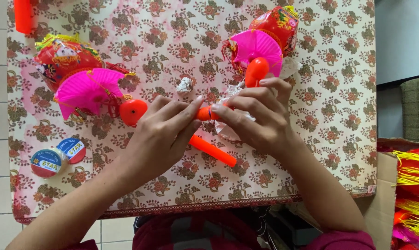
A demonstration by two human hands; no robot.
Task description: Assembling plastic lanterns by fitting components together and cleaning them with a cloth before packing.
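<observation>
Both hands meet over a flowered tablecloth and close on an orange plastic stick. The left hand pinches it from the left with bent fingers, and the right hand grips it from the right, along with a bit of crinkled clear wrap. A second orange tube lies on the cloth just under the hands (its upper end hidden by the left hand). An orange round cap sits beside the left fingers. Red and pink paper lanterns lie at the left and near the top right, and two rolls of tape rest at the lower left.
</observation>
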